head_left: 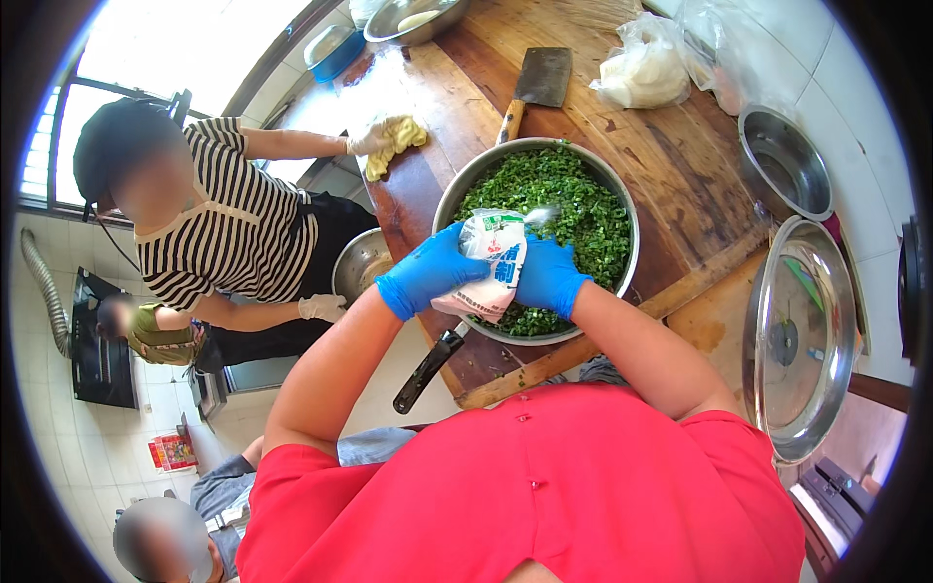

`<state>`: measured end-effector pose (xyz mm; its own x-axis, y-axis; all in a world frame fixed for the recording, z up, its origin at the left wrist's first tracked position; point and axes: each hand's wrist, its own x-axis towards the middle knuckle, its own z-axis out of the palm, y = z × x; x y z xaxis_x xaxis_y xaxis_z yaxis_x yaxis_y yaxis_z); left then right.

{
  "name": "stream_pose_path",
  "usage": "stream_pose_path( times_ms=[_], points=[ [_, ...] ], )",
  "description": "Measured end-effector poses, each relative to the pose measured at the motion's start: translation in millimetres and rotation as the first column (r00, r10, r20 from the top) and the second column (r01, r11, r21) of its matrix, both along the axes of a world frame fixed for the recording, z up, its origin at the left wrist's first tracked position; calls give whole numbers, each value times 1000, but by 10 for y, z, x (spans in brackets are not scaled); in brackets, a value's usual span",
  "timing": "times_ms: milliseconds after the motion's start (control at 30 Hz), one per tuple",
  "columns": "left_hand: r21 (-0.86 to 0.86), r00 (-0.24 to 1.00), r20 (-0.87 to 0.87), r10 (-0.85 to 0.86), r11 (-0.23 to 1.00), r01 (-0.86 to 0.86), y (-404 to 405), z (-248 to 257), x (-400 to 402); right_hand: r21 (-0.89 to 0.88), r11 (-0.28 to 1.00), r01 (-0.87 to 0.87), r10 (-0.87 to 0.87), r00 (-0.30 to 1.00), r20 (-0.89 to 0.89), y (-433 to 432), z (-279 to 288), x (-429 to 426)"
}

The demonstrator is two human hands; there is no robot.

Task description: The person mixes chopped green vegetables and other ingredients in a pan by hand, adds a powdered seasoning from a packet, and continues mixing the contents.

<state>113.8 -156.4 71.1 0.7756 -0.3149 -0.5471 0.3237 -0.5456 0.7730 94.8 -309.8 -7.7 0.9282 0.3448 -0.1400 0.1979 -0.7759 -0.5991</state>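
Both my hands wear blue gloves and are over a wide metal basin [633,218] of chopped green vegetables [539,175]. My left hand [430,271] grips the left side of a printed plastic bag [490,266] with white contents. Against the bag's right side is my right hand [548,273], its fingers curled and partly hidden. The bag's opening, by a small white blur, points up and right over the greens. A black-handled utensil [426,370] sticks out below the basin's lower left rim.
A cleaver [543,76] lies on the wooden table [656,167] beyond the basin. A person [240,211] at left holds a yellow cloth [397,146] and a metal bowl [357,266]. At right are a metal bowl [787,160], a large lid [802,335] and bagged dough-like food [645,69].
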Motion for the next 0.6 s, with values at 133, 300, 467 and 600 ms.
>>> stream_pose_path(
  times_ms=[133,300,467,600],
  points=[
    [-334,946,-308,102,919,-208,115,82,60,101,994,-44,62,982,-179,-114,78,41],
    [-272,962,-238,132,942,-196,172,163,35,4,996,-89,89,995,-39,-150,11,-4],
    [-389,937,-305,170,876,-285,337,112,3,41,995,-88,87,995,45,-200,-111,-64],
    [-386,938,-278,206,871,-305,318,185,-21,20,993,-117,117,993,-10,-220,-142,-30]
  ],
)
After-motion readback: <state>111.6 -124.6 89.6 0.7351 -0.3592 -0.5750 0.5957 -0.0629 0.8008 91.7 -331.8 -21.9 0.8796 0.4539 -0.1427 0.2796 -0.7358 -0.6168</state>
